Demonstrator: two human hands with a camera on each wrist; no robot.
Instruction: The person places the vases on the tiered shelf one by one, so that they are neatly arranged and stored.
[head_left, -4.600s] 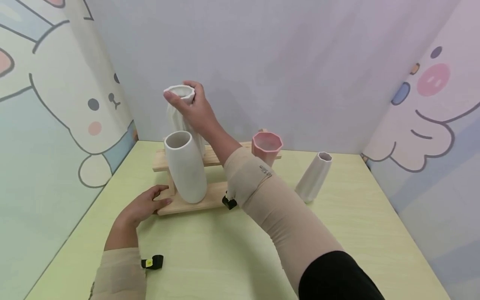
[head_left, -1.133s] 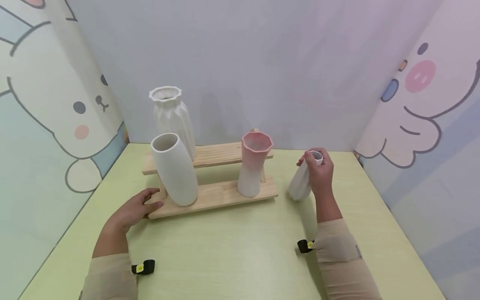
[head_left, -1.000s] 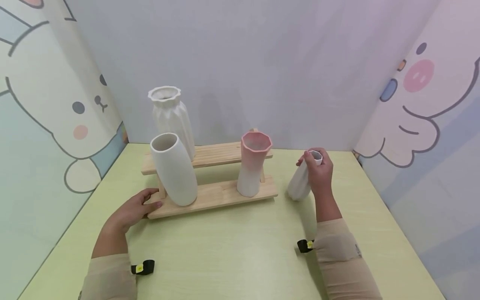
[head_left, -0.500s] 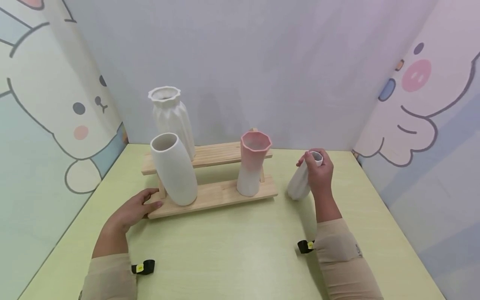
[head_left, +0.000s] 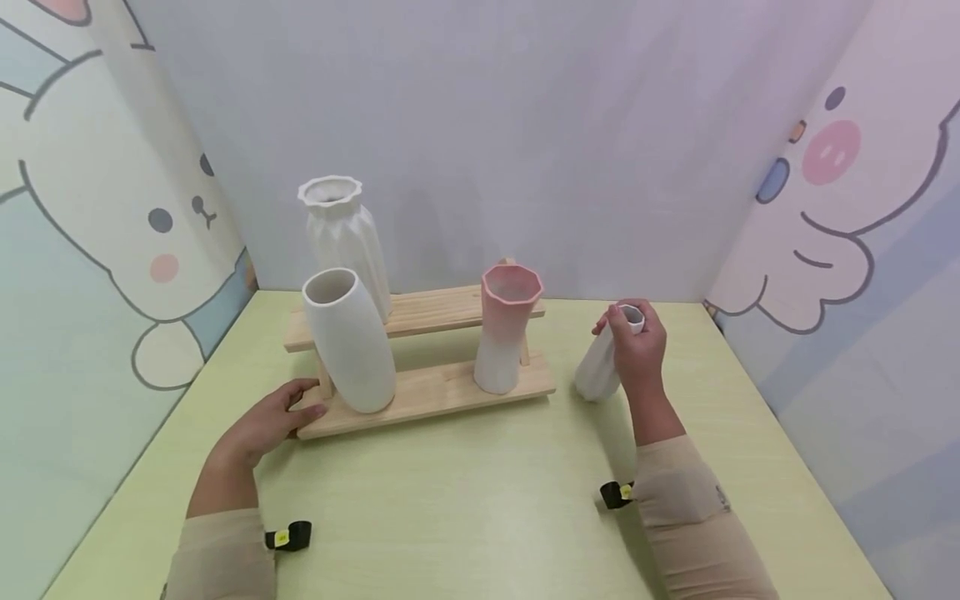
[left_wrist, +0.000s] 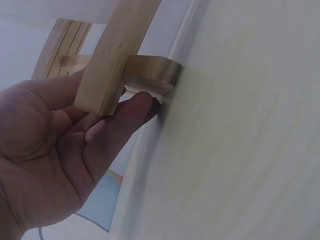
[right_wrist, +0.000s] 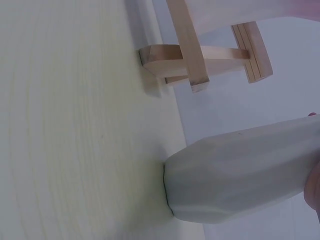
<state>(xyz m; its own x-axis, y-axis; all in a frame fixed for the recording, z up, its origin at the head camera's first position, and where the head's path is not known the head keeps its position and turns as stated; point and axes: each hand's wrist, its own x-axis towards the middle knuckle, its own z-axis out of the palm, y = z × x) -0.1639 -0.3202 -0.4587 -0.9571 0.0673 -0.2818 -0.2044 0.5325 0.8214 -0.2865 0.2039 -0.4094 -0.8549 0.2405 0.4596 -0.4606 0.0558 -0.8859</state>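
My right hand (head_left: 640, 343) grips the neck of a small white faceted vase (head_left: 597, 372), right of the wooden stand. In the right wrist view this vase (right_wrist: 235, 175) has its base at the tabletop, and only a bit of my hand shows at the edge. My left hand (head_left: 264, 422) holds the left end of the two-tier wooden stand (head_left: 431, 398). In the left wrist view, my fingers (left_wrist: 120, 127) curl under the lower board's end. A smooth white vase (head_left: 351, 350) and a pink-and-white vase (head_left: 501, 337) stand on the lower board. A tall pleated white vase (head_left: 347, 237) stands on the upper tier.
The stand sits on a pale yellow-green table (head_left: 465, 508) before a plain backdrop (head_left: 495, 142). Side panels with cartoon animals (head_left: 840, 225) flank the table. Each wrist wears a black camera on a strap.
Since the oldest frame my right hand has left the tall pleated vase's rim, moved right and taken hold of the small white vase. Over the last second both hands stay nearly still.
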